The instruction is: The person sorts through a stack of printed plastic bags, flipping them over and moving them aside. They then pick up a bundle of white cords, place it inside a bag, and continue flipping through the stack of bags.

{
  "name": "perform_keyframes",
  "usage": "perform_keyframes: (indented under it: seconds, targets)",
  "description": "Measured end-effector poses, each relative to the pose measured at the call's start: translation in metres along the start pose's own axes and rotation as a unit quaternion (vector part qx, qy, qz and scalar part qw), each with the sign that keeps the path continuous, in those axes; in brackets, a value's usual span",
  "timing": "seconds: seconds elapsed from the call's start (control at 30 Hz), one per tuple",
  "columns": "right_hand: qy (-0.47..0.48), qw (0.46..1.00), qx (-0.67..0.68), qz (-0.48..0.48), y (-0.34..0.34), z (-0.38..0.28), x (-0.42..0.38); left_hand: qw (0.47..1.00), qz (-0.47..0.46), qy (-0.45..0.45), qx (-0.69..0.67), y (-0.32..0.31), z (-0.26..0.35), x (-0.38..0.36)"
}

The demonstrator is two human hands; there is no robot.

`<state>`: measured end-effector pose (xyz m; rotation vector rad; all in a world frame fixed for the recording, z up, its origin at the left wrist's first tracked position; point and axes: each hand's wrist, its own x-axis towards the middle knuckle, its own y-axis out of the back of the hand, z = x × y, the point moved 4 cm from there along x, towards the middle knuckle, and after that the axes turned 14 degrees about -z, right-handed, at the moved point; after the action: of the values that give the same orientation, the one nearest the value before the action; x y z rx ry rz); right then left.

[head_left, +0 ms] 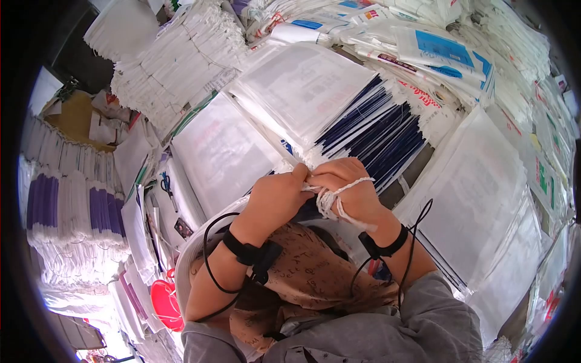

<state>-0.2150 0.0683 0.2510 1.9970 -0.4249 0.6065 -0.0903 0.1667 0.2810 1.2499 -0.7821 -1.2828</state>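
My left hand is closed, with thumb and fingers pinched on a white cord in front of my lap. Right beside it, almost touching, my right hand is also closed on the cord. Loops of the cord cross the back of my right hand and hang by its palm, with a loose end near the wrist. Just beyond both hands lie a stack of white sacks and a sack stack with dark blue edges. Each wrist wears a black strap with a cable.
White sack stacks lie at left and right. Purple-banded bundles rise at the far left. A red basin is at the lower left. Blue-handled scissors and a phone-like object lie left of my hands.
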Motion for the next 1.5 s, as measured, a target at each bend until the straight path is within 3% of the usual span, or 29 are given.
perform_keyframes:
  seconds: [0.07, 0.1, 0.13, 0.17, 0.2, 0.27, 0.3, 0.33, 0.4, 0.43, 0.47, 0.5, 0.53, 0.57, 0.6, 0.67, 0.7, 0.8, 0.87, 0.9, 0.97, 1.03, 1.1, 1.13, 1.17, 1.2, 1.23, 1.33, 1.5]
  targets:
    - [-0.002, 1.000, 0.012, 0.003, -0.006, -0.001, -0.002, 1.000, -0.007, -0.002, -0.009, -0.001, -0.001, 0.000]
    - [-0.077, 0.950, 0.291, 0.083, -0.008, 0.009, -0.006, 1.000, 0.000, -0.020, -0.020, -0.003, -0.003, -0.001]
    - [-0.133, 0.856, 0.485, 0.118, -0.012, 0.017, -0.008, 0.999, 0.008, -0.037, -0.031, -0.003, -0.003, -0.002]
    - [-0.177, 0.712, 0.650, 0.196, -0.016, 0.023, -0.012, 0.999, 0.009, -0.037, -0.031, -0.002, -0.003, -0.003]
    - [-0.177, 0.713, 0.650, 0.195, -0.016, 0.031, -0.016, 0.999, 0.003, -0.040, -0.028, -0.001, -0.003, -0.004]
    - [-0.156, 0.505, 0.802, 0.280, -0.031, 0.064, -0.038, 0.999, -0.003, -0.044, -0.025, -0.001, -0.001, -0.004]
    - [0.010, 0.461, 0.853, 0.245, -0.037, 0.078, -0.045, 0.999, -0.012, -0.038, -0.014, -0.001, -0.001, -0.004]
    - [0.011, 0.463, 0.851, 0.246, -0.031, 0.073, -0.043, 0.999, -0.019, -0.033, -0.003, -0.001, -0.001, -0.002]
    - [-0.160, 0.529, 0.778, 0.298, -0.025, 0.061, -0.045, 0.999, -0.002, -0.043, -0.003, -0.004, -0.001, 0.000]
    - [-0.195, 0.604, 0.736, 0.237, -0.046, 0.072, -0.057, 0.999, 0.010, -0.049, -0.005, -0.004, -0.002, 0.000]
    - [-0.195, 0.604, 0.736, 0.237, -0.052, 0.071, -0.065, 0.999, 0.010, -0.049, -0.005, -0.004, -0.001, 0.000]
    - [-0.189, 0.763, 0.606, 0.119, -0.056, 0.064, -0.068, 0.998, 0.024, -0.057, -0.015, -0.003, 0.001, 0.000]
    - [-0.174, 0.879, 0.444, -0.007, -0.057, 0.051, -0.066, 0.997, 0.036, -0.064, -0.025, -0.003, 0.003, -0.001]
    - [-0.209, 0.846, 0.489, -0.044, -0.060, 0.042, -0.064, 0.997, 0.034, -0.062, -0.027, -0.004, 0.004, 0.000]
    - [-0.211, 0.845, 0.490, -0.044, -0.067, 0.041, -0.063, 0.997, 0.026, -0.061, -0.023, -0.005, 0.006, 0.001]
    - [-0.201, 0.934, 0.272, -0.115, -0.076, 0.039, -0.056, 0.998, 0.018, -0.062, -0.019, -0.007, 0.009, 0.007]
    - [-0.202, 0.933, 0.274, -0.116, -0.078, 0.039, -0.056, 0.998, 0.022, -0.065, -0.010, -0.011, 0.010, 0.011]
    - [-0.278, 0.857, 0.418, -0.112, -0.077, 0.041, -0.050, 0.997, 0.022, -0.070, -0.003, -0.007, 0.014, 0.013]
    - [-0.236, 0.813, 0.532, -0.020, -0.085, 0.057, -0.058, 0.997, 0.023, -0.072, -0.005, -0.008, 0.016, 0.018]
    - [-0.235, 0.812, 0.534, -0.028, -0.090, 0.061, -0.061, 0.995, 0.032, -0.090, 0.010, -0.014, 0.018, 0.022]
    - [-0.192, 0.907, 0.370, -0.064, -0.102, 0.064, -0.056, 0.993, 0.057, -0.102, 0.014, -0.026, 0.017, 0.026]
    - [-0.290, 0.766, 0.569, -0.075, -0.144, 0.099, -0.095, 0.989, 0.088, -0.122, -0.011, -0.026, 0.012, 0.021]
    - [-0.235, 0.871, 0.415, -0.119, -0.116, 0.085, -0.079, 0.988, 0.078, -0.129, -0.032, -0.017, 0.005, 0.006]
    - [-0.273, 0.843, 0.429, -0.177, -0.099, 0.064, -0.061, 0.991, 0.048, -0.116, -0.039, -0.011, 0.000, -0.002]
    - [-0.301, 0.849, 0.395, -0.181, -0.093, 0.061, -0.060, 0.994, 0.043, -0.095, -0.017, -0.010, -0.009, -0.014]
    - [-0.409, 0.812, 0.343, -0.237, -0.104, 0.083, -0.083, 0.996, 0.052, -0.070, -0.015, -0.010, -0.026, -0.026]
    - [-0.428, 0.790, 0.375, -0.227, -0.098, 0.079, -0.080, 0.998, 0.059, -0.028, -0.008, -0.014, -0.047, -0.042]
    - [-0.455, 0.785, 0.377, -0.185, -0.096, 0.082, -0.081, 0.990, 0.037, 0.132, 0.038, -0.011, -0.099, -0.117]
    - [-0.420, 0.808, 0.385, -0.152, -0.107, 0.100, -0.094, 0.935, 0.010, 0.356, -0.011, -0.027, -0.140, -0.269]
